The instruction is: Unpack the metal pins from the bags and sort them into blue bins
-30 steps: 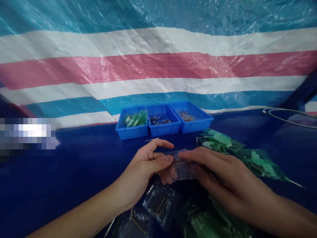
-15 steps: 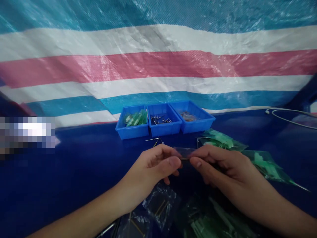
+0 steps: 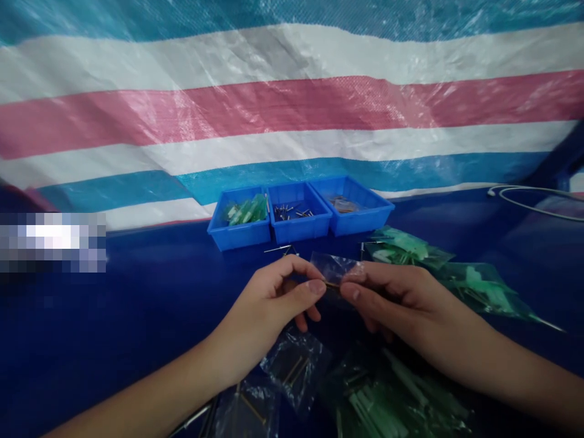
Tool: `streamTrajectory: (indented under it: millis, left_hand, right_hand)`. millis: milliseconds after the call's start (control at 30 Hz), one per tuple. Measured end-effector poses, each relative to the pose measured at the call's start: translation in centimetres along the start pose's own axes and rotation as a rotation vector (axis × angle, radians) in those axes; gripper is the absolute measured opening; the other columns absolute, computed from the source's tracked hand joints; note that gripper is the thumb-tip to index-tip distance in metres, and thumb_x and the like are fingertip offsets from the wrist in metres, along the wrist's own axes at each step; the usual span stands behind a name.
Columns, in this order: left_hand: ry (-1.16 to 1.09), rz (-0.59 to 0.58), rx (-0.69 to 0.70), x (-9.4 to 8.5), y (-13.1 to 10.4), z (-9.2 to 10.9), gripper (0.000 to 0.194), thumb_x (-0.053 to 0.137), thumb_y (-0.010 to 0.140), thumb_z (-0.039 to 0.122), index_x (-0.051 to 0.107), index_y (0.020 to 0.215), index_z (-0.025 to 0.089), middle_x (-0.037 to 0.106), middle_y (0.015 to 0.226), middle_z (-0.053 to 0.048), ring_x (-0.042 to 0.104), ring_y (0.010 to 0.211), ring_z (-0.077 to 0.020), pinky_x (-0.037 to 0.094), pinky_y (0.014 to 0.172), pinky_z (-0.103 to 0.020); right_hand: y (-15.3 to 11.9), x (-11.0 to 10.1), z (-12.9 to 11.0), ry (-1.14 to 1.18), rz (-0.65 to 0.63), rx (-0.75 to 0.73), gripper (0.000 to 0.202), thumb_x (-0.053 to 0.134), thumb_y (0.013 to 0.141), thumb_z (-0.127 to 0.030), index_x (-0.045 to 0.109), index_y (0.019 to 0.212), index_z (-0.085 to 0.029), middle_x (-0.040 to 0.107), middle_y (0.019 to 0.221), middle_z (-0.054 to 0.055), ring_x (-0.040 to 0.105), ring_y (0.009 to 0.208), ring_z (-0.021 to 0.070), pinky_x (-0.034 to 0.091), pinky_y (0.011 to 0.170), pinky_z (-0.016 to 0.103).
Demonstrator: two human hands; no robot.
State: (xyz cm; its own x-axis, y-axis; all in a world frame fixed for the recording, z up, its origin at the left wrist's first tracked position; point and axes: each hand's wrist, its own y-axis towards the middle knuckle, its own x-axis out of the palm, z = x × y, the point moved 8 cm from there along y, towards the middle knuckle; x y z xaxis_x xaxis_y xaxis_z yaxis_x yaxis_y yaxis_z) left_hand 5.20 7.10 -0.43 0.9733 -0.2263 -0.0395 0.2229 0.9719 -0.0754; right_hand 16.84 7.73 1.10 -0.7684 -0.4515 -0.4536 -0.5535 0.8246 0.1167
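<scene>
Between my two hands is a small clear plastic bag point(image 3: 336, 265) with a thin brass-coloured rod at its lower edge. My left hand point(image 3: 285, 295) pinches the left side, thumb against forefinger. The right side is pinched by my right hand point(image 3: 395, 301) in the same way. Below my hands lie two more clear bags, one with thin brass-coloured rods point(image 3: 296, 368) and another with a similar rod point(image 3: 252, 406). To their right are bags of green and white pieces point(image 3: 378, 404), partly in shadow.
Three blue bins stand at the back: green pieces in the left bin point(image 3: 239, 234), small metal parts in the middle bin point(image 3: 301, 228), flat clear bags in the right bin point(image 3: 362, 225). Green-filled bags point(image 3: 483, 289) lie right. A white cable point(image 3: 515, 204) curls at the far right.
The clear bag stands up more between my fingers and shows more of its film. My hands sit slightly further apart at the left. The whole view has tilted slightly downward.
</scene>
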Motion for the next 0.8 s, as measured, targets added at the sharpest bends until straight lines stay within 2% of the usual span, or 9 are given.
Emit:
streamTrajectory:
  millis: [67,167,233,333,433,500,567,633,800]
  left_hand:
    - [-0.024,0.002,0.006,-0.1,0.0,0.0,0.018,0.064,0.074,0.024,0.058,0.091,0.02,0.059,0.073,0.002,0.055,0.057,-0.0081,0.041,0.047,-0.016]
    - [-0.049,-0.032,0.056,0.1,-0.2,0.3,0.049,0.065,0.073,0.018,0.048,0.115,0.035,0.058,0.105,0.001,0.058,0.058,-0.0066,0.043,0.048,-0.016]
    - [-0.009,-0.063,0.103,0.3,-0.5,0.6,0.059,0.064,0.074,0.016,0.042,0.122,0.043,0.057,0.11,0.003,0.057,0.059,-0.0059,0.044,0.05,-0.017]
    - [0.161,-0.084,0.097,0.6,-0.7,0.5,0.045,0.059,0.077,0.014,0.053,0.115,0.037,0.063,0.08,0.004,0.056,0.06,-0.0075,0.041,0.053,-0.016]
    - [0.298,-0.057,0.067,0.5,-0.6,0.5,0.031,0.056,0.079,0.016,0.06,0.106,0.031,0.058,0.059,0.005,0.053,0.056,-0.0085,0.039,0.052,-0.018]
    - [0.322,-0.031,0.065,0.4,-0.5,0.6,0.023,0.057,0.08,0.024,0.063,0.101,0.03,0.057,0.058,0.006,0.051,0.053,-0.0084,0.038,0.05,-0.018]
    - [0.31,-0.002,0.059,0.2,-0.4,0.6,0.017,0.058,0.08,0.029,0.065,0.095,0.028,0.056,0.057,0.006,0.05,0.051,-0.008,0.038,0.049,-0.018]
    - [0.274,0.049,0.066,-0.2,-0.2,0.6,0.012,0.059,0.079,0.029,0.066,0.089,0.027,0.057,0.06,0.005,0.051,0.053,-0.0077,0.039,0.051,-0.018]
    - [0.212,0.158,0.151,-1.1,-0.1,1.1,0.009,0.061,0.079,0.031,0.065,0.082,0.023,0.062,0.079,0.003,0.054,0.068,-0.0092,0.04,0.06,-0.019]
  right_hand:
    - [0.1,-0.2,0.2,0.021,0.013,0.006,0.035,0.041,0.089,-0.037,0.051,0.061,-0.019,0.045,0.051,-0.004,0.04,0.045,0.0076,0.031,0.041,0.019]
    - [0.1,-0.3,0.6,0.066,0.013,0.029,0.041,0.04,0.09,-0.038,0.047,0.055,-0.018,0.045,0.048,-0.004,0.04,0.043,0.0068,0.03,0.04,0.019]
    - [0.1,-0.5,1.0,0.107,0.027,0.057,0.043,0.04,0.09,-0.039,0.046,0.053,-0.018,0.044,0.045,-0.004,0.039,0.04,0.0064,0.029,0.039,0.019]
    - [0.0,-0.7,1.3,0.138,0.045,0.1,0.047,0.039,0.09,-0.04,0.043,0.049,-0.018,0.041,0.041,-0.005,0.037,0.037,0.006,0.028,0.037,0.019]
    - [0.1,-0.5,1.5,0.159,0.014,0.124,0.046,0.04,0.09,-0.041,0.044,0.05,-0.018,0.043,0.043,-0.004,0.039,0.038,0.0059,0.029,0.038,0.019]
    - [0.1,-0.4,1.5,0.194,0.007,0.129,0.037,0.043,0.089,-0.042,0.05,0.061,-0.018,0.047,0.048,-0.005,0.042,0.04,0.0058,0.03,0.038,0.018]
    - [0.0,-0.7,1.6,0.224,0.038,0.126,0.024,0.043,0.088,-0.043,0.054,0.085,-0.022,0.048,0.054,-0.006,0.044,0.042,0.0062,0.032,0.039,0.017]
    - [-0.1,-0.9,1.6,0.233,0.064,0.102,0.027,0.043,0.088,-0.044,0.048,0.108,-0.027,0.049,0.06,-0.006,0.048,0.047,0.0074,0.036,0.042,0.017]
    - [-0.5,0.3,1.3,0.168,-0.069,0.065,0.041,0.058,0.079,-0.041,0.045,0.117,-0.032,0.046,0.058,-0.007,0.045,0.049,0.0091,0.035,0.041,0.018]
